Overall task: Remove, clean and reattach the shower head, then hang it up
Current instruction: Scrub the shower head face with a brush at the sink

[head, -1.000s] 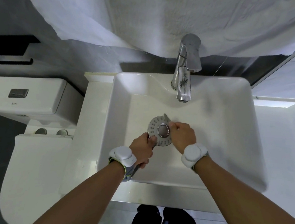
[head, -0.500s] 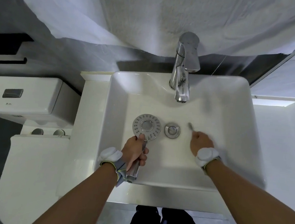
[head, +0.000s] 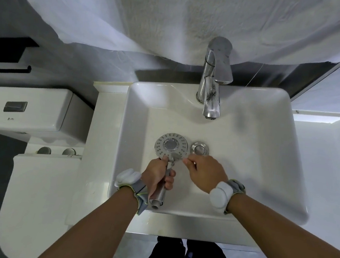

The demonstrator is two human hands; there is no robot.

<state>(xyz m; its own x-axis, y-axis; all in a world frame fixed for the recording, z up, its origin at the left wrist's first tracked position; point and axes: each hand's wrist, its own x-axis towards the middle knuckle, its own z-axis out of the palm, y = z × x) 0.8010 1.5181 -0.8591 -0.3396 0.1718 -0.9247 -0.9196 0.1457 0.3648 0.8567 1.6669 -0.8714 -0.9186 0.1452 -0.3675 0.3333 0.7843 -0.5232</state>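
Over the sink (head: pixel 137 113), left of the drain (head: pixel 199 148), the left hand (head: pixel 158 174) grips the shower head (head: pixel 171 145) by its handle; the right hand (head: pixel 206 173), fingers curled, pinches something small and blurred at its rim, below the tap (head: pixel 212 87).

We see a white rectangular ceramic sink basin (head: pixel 136 126) sitting on a white countertop (head: pixel 102 143). Round chrome drain plug (head: pixel 199 148) in its floor, chrome faucet (head: pixel 213 79) on its back rim.

1 shower head (head: pixel 171 146), 2 hands, 1 sink (head: pixel 265 157), 1 faucet (head: pixel 214 77), 1 toilet (head: pixel 37 179).
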